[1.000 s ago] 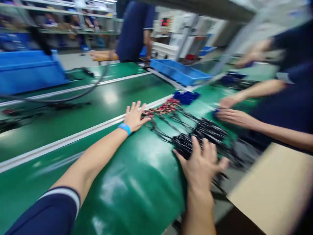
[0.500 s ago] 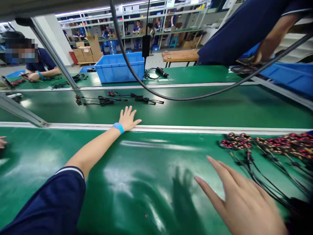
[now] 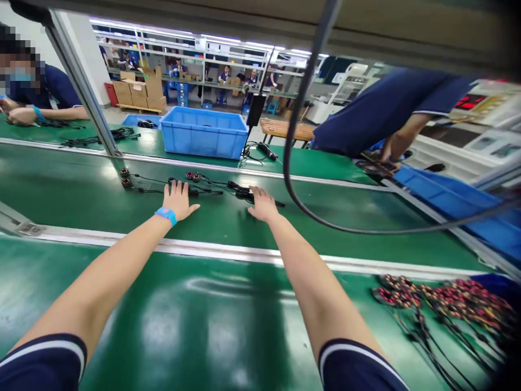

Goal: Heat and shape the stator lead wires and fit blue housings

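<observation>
My left hand (image 3: 178, 202) reaches over the raised green strip, fingers spread and lying on the black cable bundle with small copper-coloured coils (image 3: 126, 182) at its left end. A blue band circles that wrist. To the right, my right hand (image 3: 264, 205) rests its fingertips at the second cable bundle (image 3: 239, 190), thumb held apart. Reddish coils (image 3: 192, 176) sit at this bundle's left end. Neither hand is visibly closed round a cable. Part of each bundle is hidden under the fingers.
A pile of similar coiled parts (image 3: 448, 298) lies on the near right. A thick black cable (image 3: 290, 163) hangs in a loop before me. Beyond the strip stands a blue bin (image 3: 205, 136). Co-workers are at the far left and right. A metal post (image 3: 83, 81) rises at left.
My right hand has moved from the near right forward and left to the second cable bundle. My left hand has gone forward onto the first bundle. The view has shifted.
</observation>
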`<state>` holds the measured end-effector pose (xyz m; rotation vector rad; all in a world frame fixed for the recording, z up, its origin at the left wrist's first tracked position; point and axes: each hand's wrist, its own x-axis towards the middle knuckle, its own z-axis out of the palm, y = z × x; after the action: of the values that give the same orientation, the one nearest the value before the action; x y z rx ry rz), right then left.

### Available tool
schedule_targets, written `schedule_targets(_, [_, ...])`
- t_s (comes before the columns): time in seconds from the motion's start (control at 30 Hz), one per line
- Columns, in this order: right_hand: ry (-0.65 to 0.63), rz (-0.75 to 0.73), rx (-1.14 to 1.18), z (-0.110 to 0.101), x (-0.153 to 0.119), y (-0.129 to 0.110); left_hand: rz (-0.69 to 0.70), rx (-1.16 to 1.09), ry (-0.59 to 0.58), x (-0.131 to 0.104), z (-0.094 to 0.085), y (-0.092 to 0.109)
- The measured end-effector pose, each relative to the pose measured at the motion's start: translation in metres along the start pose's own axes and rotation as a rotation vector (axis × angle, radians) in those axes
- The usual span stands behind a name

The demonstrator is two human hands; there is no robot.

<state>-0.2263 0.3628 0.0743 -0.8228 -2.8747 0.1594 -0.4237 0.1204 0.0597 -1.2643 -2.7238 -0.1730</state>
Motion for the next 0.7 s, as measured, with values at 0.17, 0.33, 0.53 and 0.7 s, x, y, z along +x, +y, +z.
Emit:
schedule_targets(0.17, [-0.089,0.098,0.05,0.024,0.046,0.013,-0.067,0.009,-0.055,0.053,0.025,-0.009])
schedule_targets(0.33, [-0.133,0.193,0.192,0.026,0.05,0.022,-0.054,0.041,-0.092,0.068,0.022,-0.006])
schedule_targets(0.53, [-0.153,0.322,0.648,0.012,0.032,-0.003,0.008,0.084,-0.129,0.068,0.005,0.011])
schedule_targets(0.7, [-0.078,0.349,1.112,-0.007,0.009,-0.031,0.11,0.059,-0.1,0.049,0.0,0.018])
